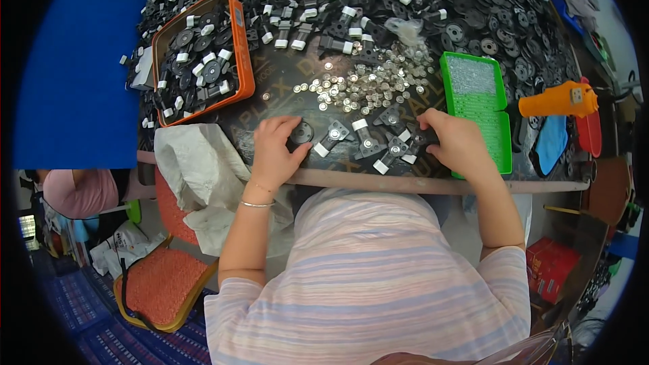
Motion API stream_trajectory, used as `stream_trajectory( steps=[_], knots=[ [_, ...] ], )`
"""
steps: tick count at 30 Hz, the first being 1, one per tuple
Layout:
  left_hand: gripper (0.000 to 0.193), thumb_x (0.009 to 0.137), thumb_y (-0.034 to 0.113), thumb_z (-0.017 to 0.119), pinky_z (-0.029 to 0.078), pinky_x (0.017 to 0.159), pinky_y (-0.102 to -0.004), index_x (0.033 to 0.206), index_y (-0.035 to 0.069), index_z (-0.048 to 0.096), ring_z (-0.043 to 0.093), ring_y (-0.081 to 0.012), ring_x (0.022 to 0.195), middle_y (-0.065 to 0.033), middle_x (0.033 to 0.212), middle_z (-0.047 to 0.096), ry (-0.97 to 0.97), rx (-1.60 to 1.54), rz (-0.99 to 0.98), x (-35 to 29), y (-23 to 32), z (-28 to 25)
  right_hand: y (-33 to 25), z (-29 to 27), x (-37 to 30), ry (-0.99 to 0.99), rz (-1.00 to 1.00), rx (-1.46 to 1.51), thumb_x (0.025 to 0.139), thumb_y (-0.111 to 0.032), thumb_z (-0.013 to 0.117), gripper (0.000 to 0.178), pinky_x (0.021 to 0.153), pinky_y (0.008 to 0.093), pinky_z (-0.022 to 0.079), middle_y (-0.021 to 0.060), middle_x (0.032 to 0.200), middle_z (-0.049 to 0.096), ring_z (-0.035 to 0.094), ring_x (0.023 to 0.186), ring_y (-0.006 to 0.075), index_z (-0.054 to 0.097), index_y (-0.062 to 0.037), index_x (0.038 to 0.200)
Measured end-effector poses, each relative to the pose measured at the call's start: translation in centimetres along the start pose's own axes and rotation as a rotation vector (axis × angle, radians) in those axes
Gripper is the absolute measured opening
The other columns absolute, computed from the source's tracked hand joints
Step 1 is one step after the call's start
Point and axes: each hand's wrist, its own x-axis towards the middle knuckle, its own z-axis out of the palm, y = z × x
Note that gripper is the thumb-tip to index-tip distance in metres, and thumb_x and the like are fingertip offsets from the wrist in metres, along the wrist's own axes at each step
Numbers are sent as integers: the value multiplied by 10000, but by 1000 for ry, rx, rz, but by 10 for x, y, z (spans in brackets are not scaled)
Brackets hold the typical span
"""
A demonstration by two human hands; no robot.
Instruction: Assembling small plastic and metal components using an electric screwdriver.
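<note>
My left hand curls its thumb and forefinger around the edge of a round black disc lying near the table's front edge. My right hand has its thumb and fingertips bent about a dark plastic part, which the fingers partly cover. Between the hands lie several black brackets with white ends; one bracket is beside the disc, another is in the middle. Silver round pieces sit on some of these brackets. Beyond them spreads a pile of small silver caps.
An orange-rimmed tray of black parts stands at left. A green two-part box with small pieces lies at right, beside an orange power screwdriver. Black parts heap across the back. A whitish sack hangs at the front left.
</note>
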Motion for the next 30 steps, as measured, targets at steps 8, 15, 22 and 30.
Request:
stream_trajectory(
  steps=[8, 15, 22, 30],
  knots=[
    [444, 605, 291, 809, 357, 822, -385, 960, 83, 643, 513, -260, 913, -60, 929, 574, 77, -19, 22, 9, 32, -1, -5, -3, -27, 205, 90, 192, 672, -71, 744, 381, 672, 368, 491, 70, 929, 625, 621, 819, 292, 550, -85, 999],
    [461, 629, 390, 791, 313, 856, -392, 922, 77, 624, 507, -263, 931, -66, 933, 568, 213, 82, 40, 8, 55, 25, -19, 35, -40, 226, 15, 275, 713, -151, 746, 304, 593, 343, 493, 63, 907, 620, 625, 689, 250, 575, -90, 957],
    [523, 610, 390, 803, 313, 878, -391, 977, 65, 619, 512, -262, 959, -69, 971, 579, 201, 77, 48, 8, 58, 23, -13, 59, -49, 326, -17, 313, 728, -144, 747, 255, 502, 295, 466, 47, 878, 617, 578, 557, 189, 585, -75, 913],
    [460, 621, 265, 784, 295, 904, -403, 1004, 69, 621, 508, -243, 977, -56, 964, 581, 146, -19, 31, 7, 57, 22, -8, 83, -53, 414, -134, 363, 733, -115, 737, 231, 476, 288, 461, 56, 858, 629, 562, 522, 178, 577, -61, 892]
  ],
)
